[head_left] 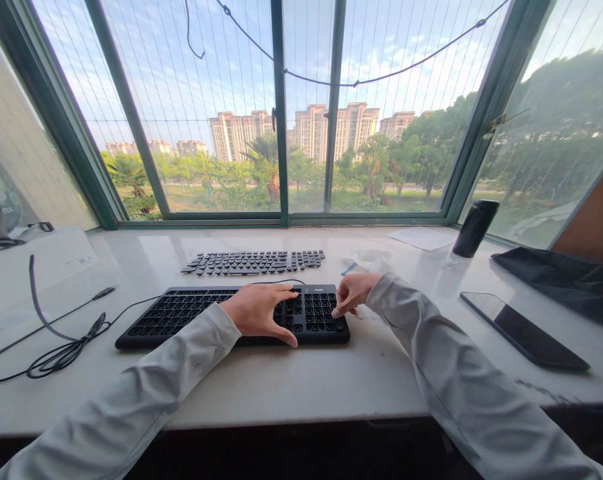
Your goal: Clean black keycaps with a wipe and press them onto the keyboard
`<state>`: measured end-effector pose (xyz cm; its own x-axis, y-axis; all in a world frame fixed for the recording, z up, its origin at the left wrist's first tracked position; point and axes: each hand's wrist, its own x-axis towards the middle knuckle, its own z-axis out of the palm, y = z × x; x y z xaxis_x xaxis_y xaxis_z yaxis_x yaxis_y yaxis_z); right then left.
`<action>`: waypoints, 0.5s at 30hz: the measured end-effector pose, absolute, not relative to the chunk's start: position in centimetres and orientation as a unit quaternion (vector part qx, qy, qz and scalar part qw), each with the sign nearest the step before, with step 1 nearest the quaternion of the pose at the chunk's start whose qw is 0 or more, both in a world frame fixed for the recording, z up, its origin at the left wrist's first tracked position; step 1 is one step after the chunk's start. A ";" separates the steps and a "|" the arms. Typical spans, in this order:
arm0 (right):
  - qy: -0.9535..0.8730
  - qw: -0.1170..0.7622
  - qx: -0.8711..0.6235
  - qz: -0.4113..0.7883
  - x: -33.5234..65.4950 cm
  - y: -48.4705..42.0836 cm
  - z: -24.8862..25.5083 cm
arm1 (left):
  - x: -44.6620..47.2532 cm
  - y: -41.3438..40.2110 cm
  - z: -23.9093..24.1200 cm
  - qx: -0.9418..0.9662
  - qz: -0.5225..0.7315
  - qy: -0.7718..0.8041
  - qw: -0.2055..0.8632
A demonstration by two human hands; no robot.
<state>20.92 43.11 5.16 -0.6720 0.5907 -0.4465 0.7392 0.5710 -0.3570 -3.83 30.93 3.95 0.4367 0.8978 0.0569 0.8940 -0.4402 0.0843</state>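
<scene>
A black keyboard (181, 317) lies on the white window counter (291, 380) in front of me. My left hand (258, 311) rests across its right half, fingers spread over the keys and thumb at the front edge. My right hand (354, 292) is at the keyboard's right end, fingers curled in a pinch on the number-pad keys; what it pinches is too small to name. Behind the keyboard lies a sheet of loose black keycaps (254, 262) laid out in rows.
A coiled black cable (61, 350) lies at the left. At the right are a black phone (524, 330), a black cylinder cup (475, 228), dark cloth (566, 280), white paper (421, 238) and crumpled plastic (368, 259). A white box (36, 257) stands far left.
</scene>
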 end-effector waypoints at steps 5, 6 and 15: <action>0.873 0.143 0.385 -0.262 20.8 42.9 5.3 | -3.8 31.0 3.9 0.848 0.044 0.527 0.016; 0.873 0.142 0.386 -0.262 20.8 42.9 5.3 | -3.8 31.0 3.8 0.848 0.043 0.527 0.016; 0.898 0.114 0.342 -0.251 20.7 42.9 5.0 | -3.4 30.6 4.4 0.858 0.059 0.510 -0.001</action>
<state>20.68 42.90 4.97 -0.7400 0.5572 -0.3767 0.6717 0.6402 -0.3727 -3.45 30.63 4.44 0.4729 0.8752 0.1016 0.8754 -0.4798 0.0586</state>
